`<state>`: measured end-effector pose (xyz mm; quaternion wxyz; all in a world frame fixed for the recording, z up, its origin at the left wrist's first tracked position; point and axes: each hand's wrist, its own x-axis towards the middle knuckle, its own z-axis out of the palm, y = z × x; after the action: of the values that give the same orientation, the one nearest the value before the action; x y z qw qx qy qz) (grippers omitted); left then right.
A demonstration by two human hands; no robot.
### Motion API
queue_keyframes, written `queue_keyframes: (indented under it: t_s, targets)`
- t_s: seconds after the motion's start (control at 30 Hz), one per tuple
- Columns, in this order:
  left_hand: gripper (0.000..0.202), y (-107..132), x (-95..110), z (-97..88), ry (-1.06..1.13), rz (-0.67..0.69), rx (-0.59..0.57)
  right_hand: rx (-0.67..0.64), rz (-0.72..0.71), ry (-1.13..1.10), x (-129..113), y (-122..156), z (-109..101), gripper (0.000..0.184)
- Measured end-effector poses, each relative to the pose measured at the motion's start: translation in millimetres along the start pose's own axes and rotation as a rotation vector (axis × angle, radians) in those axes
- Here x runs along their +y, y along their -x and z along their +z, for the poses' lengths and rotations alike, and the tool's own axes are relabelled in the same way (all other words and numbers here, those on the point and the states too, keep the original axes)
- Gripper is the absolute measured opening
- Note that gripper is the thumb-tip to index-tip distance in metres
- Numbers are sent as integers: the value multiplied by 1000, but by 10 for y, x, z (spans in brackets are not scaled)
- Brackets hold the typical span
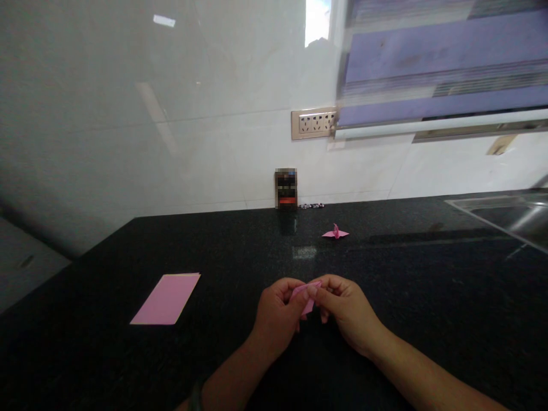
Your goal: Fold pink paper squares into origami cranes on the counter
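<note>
"So the one view looked out from the person's head, forward and down across the dark surface!"
"And how near?"
"Close in! The forearms entered from the bottom edge, and the fingers sat below centre."
"Beyond them?"
"It faced the pale wall, farther off, while the right edge cut off the sink!"

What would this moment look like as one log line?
left hand: pinching folded pink paper | right hand: pinching same piece | beyond hands: pink paper crane on black counter | left side: flat pink sheet
</note>
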<state>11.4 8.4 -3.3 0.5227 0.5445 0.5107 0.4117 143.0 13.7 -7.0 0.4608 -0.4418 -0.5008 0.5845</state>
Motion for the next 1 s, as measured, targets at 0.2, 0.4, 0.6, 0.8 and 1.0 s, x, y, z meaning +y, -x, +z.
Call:
queue_keyframes:
  t_s: [0.2,0.4,0.6,0.8,1.0]
  targets:
    - [31,-2,-3,1,20,-20,-8,48,-10,23,7,5,-1,19]
    - [29,5,30,9,68,-49,-18,78,-23,56,-7,7,-9,18]
    - [30,8,22,0,68,-48,-34,87,-8,62,-27,6,-8,19]
    - [30,2,-18,1,40,-32,-20,80,-8,70,-26,7,-7,19]
    - [28,11,5,13,-9,-9,15,68,10,92,-26,-8,0,19]
